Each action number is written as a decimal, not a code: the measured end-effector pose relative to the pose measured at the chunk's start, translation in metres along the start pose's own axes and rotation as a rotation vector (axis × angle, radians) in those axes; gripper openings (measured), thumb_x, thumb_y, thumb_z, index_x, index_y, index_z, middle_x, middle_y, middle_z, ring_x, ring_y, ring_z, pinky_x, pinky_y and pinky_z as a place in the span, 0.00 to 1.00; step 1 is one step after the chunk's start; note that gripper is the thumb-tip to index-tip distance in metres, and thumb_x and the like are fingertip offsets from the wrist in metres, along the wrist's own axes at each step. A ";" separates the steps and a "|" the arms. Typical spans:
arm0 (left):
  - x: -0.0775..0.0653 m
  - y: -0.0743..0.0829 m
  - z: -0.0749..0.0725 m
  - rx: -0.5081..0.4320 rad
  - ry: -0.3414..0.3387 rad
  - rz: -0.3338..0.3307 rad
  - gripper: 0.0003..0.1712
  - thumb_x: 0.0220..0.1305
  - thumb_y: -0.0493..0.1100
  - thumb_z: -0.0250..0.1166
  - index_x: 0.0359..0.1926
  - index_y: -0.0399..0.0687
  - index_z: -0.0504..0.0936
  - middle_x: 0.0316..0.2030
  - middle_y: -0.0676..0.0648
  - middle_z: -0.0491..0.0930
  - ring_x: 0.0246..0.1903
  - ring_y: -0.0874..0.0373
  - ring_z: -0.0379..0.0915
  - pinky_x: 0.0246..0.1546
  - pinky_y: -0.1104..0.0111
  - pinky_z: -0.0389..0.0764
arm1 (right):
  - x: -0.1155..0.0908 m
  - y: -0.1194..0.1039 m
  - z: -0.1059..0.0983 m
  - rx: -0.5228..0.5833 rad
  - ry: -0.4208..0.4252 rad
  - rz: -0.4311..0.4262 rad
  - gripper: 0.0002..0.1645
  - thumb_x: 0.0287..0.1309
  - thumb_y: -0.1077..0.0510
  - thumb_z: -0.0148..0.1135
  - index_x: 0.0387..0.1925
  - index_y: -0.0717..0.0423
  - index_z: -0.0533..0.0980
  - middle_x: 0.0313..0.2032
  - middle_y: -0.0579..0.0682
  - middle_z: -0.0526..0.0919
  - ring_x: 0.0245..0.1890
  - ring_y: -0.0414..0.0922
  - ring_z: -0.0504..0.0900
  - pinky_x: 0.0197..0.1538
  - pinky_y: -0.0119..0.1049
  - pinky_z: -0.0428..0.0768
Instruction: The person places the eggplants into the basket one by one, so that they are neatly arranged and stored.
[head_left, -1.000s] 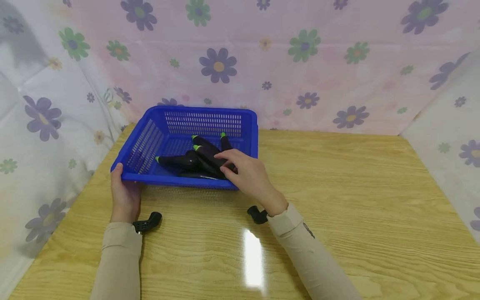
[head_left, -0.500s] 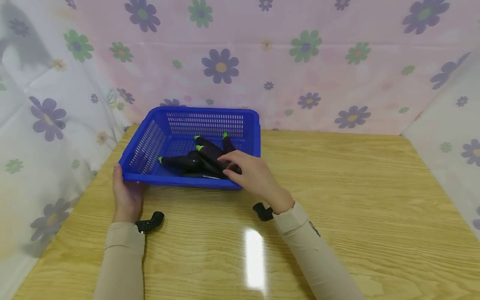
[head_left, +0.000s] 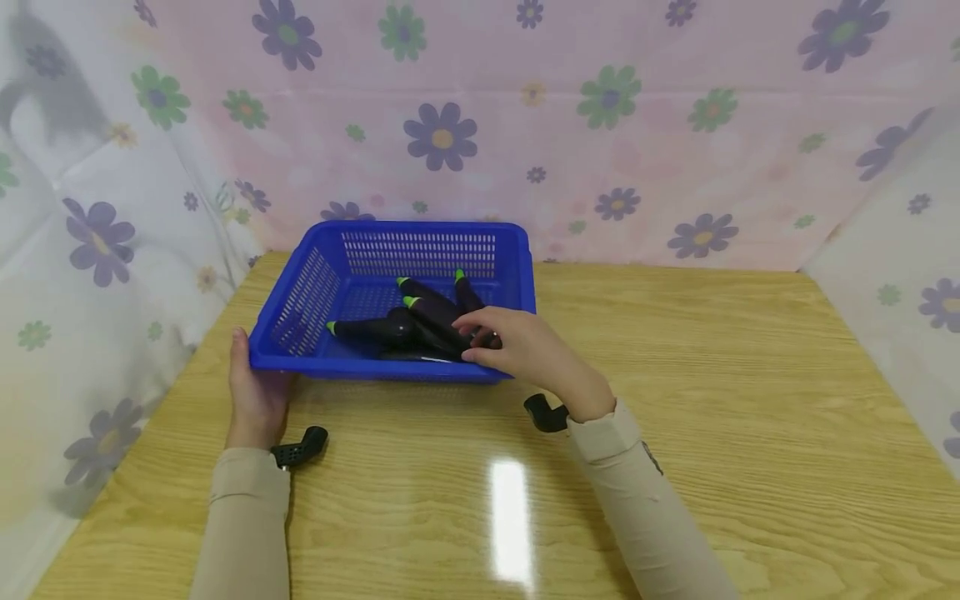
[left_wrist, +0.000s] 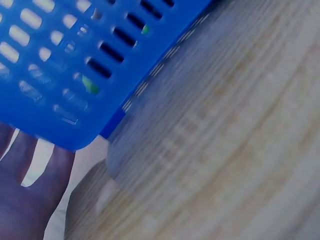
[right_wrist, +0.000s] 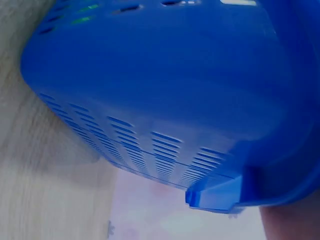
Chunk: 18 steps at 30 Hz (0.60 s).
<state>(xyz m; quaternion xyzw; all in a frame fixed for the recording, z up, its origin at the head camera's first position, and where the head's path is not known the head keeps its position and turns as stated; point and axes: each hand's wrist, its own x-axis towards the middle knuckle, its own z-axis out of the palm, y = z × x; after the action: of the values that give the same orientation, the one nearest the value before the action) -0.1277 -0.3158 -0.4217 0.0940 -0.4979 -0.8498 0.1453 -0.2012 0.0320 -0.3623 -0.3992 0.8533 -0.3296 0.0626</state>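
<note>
A blue plastic basket stands on the table, holding several dark eggplants with bright green stem ends. My left hand is at its front left corner, thumb pointing up beside the rim. In the left wrist view, my left fingers extend straight behind the perforated wall. My right hand lies over the front right corner, its fingers curled over the rim to the inside. Index finger and thumb are close over an eggplant. The right wrist view shows the basket's outside wall, with most of that hand hidden.
Under the basket is a wood-grain table, which extends to the right and front. Flowered cloth hangs behind and at both sides. Black wrist mounts are on both sleeved forearms, and a bright light reflection lies on the tabletop.
The basket and its eggplants have slid to the right along with my right hand. My left hand has moved slightly right, and its thumb has come off the rim.
</note>
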 end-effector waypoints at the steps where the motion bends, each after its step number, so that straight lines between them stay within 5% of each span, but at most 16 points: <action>1: 0.000 -0.001 0.000 0.010 -0.011 -0.004 0.35 0.66 0.65 0.39 0.65 0.49 0.63 0.62 0.48 0.66 0.64 0.57 0.54 0.67 0.62 0.45 | -0.001 0.001 -0.001 0.001 -0.009 0.008 0.22 0.57 0.50 0.61 0.54 0.50 0.73 0.48 0.45 0.79 0.42 0.37 0.78 0.46 0.40 0.77; 9: 0.004 -0.007 0.001 0.164 -0.082 -0.030 0.36 0.66 0.66 0.38 0.67 0.52 0.59 0.62 0.50 0.65 0.63 0.58 0.55 0.67 0.61 0.46 | -0.009 0.005 -0.006 0.004 -0.013 0.045 0.22 0.60 0.47 0.56 0.54 0.49 0.73 0.46 0.43 0.80 0.42 0.36 0.77 0.45 0.36 0.76; 13: 0.001 -0.003 -0.003 0.281 -0.092 -0.023 0.33 0.68 0.63 0.38 0.67 0.52 0.59 0.60 0.49 0.68 0.60 0.58 0.60 0.62 0.67 0.55 | -0.016 0.006 -0.006 0.041 0.039 0.044 0.20 0.63 0.47 0.52 0.54 0.49 0.73 0.43 0.41 0.79 0.41 0.36 0.76 0.47 0.38 0.76; 18: -0.005 0.010 -0.002 0.441 0.039 0.088 0.30 0.68 0.60 0.42 0.66 0.54 0.61 0.63 0.49 0.64 0.63 0.58 0.58 0.62 0.69 0.59 | -0.035 0.011 -0.010 0.081 0.103 0.090 0.23 0.64 0.42 0.47 0.57 0.45 0.71 0.51 0.43 0.76 0.48 0.40 0.73 0.51 0.44 0.73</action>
<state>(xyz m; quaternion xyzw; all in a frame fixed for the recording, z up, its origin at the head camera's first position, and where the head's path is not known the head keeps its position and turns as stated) -0.1204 -0.3208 -0.4138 0.1181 -0.6724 -0.7112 0.1678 -0.1879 0.0676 -0.3671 -0.3404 0.8583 -0.3808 0.0495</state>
